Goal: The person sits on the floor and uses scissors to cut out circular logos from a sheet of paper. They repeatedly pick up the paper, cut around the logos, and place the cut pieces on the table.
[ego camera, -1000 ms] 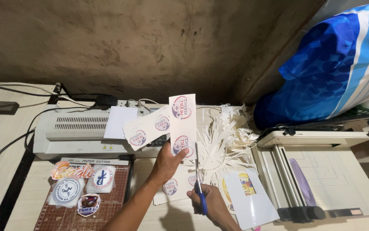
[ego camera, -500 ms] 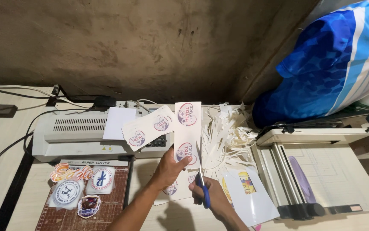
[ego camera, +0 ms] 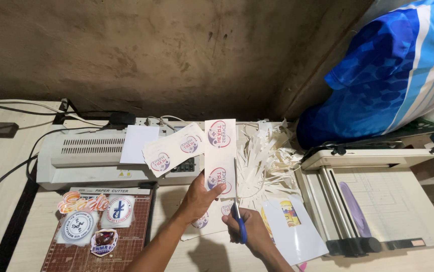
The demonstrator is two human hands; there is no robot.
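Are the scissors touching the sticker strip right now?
Touching. The head view shows the scissors, held in the right hand, with the blade running up along the right edge of the strip that the left hand holds.

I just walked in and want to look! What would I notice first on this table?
Right in the middle, the left hand holds up a white strip with round logo stickers, while the right hand cuts along its edge with blue-handled scissors. Behind them sits a pile of white paper trimmings, and at the far right a big blue-and-white bag leans against the wall.
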